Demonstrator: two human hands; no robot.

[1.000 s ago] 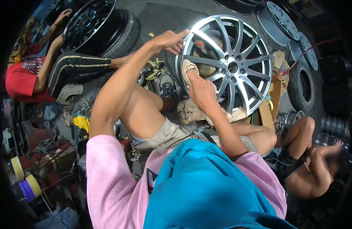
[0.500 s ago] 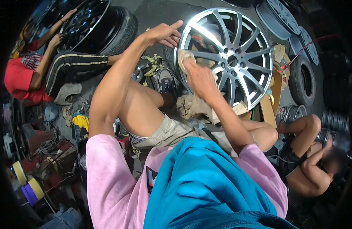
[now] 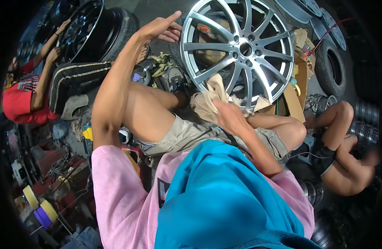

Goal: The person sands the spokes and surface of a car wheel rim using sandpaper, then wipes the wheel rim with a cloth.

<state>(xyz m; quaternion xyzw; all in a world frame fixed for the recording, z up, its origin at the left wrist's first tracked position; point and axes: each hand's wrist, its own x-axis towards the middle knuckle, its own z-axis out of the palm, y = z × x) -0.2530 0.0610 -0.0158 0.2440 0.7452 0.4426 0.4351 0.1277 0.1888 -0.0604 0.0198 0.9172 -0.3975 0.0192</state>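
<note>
A silver multi-spoke wheel rim [image 3: 260,74] stands tilted in front of me, its face towards me. My left hand [image 3: 164,30] is at the rim's upper left edge, fingers stretched out and thumb pointing up; it grips nothing, and I cannot tell if the fingertips touch the metal. My right hand [image 3: 230,118] has its fingers closed round a beige cloth [image 3: 205,103] below the rim. Part of the cloth bunches up against the rim's lower edge, and my right fingertips are partly hidden in it.
An opened cardboard box [image 3: 296,96] is right of the rim, with a tyre [image 3: 330,68] beyond it. At left, a person in a red shirt [image 3: 21,103] handles a dark wheel [image 3: 81,31]. Another person [image 3: 344,166] crouches at right. Tape rolls [image 3: 46,213] lie lower left.
My right hand with the cloth has moved from the rim's left side down to below its lower edge. My left hand stays by the upper left edge. The whole view has shifted slightly.
</note>
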